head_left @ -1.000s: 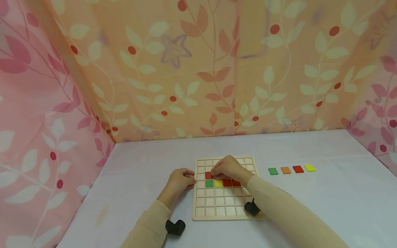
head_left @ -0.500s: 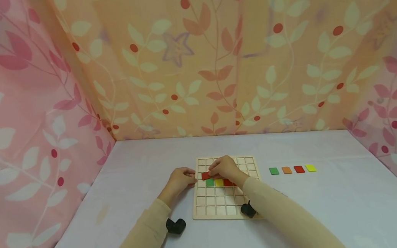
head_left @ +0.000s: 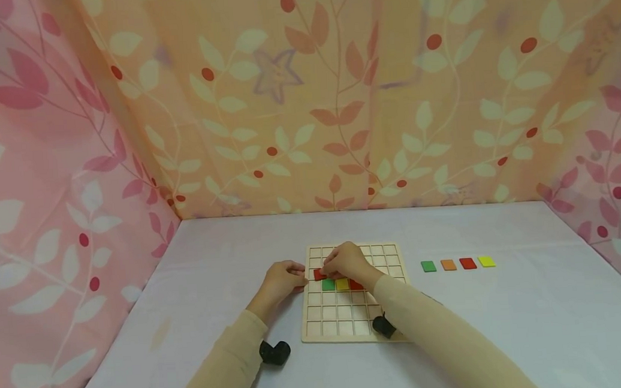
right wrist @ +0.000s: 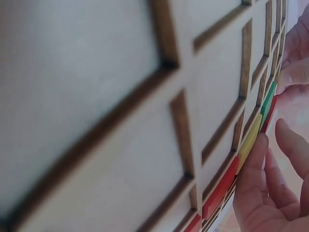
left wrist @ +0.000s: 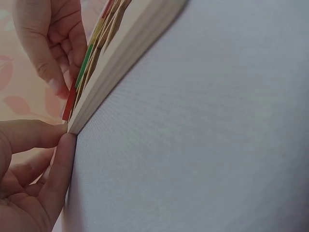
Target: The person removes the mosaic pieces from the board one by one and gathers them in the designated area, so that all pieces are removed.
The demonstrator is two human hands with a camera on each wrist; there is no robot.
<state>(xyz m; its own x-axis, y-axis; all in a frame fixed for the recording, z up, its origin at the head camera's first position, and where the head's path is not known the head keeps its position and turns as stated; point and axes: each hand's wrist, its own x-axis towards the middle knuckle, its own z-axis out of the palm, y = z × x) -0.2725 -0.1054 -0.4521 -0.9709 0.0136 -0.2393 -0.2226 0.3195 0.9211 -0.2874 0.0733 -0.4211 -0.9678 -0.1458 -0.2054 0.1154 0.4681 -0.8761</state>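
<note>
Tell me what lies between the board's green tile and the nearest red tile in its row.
A yellow tile lies between the green tile and that red tile, as the head and right wrist views show.

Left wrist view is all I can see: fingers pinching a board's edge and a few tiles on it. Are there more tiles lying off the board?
Observer: Yes, the head view shows a green tile, an orange tile, a red tile and a yellow tile in a row on the table, right of the board.
Operator: What's the board's face like?
Observer: A grid of square cells; those visible in its near half are bare.
Operator: Do those hands come from one person?
Observer: It looks so: the left hand and right hand come out of matching beige sleeves.
</note>
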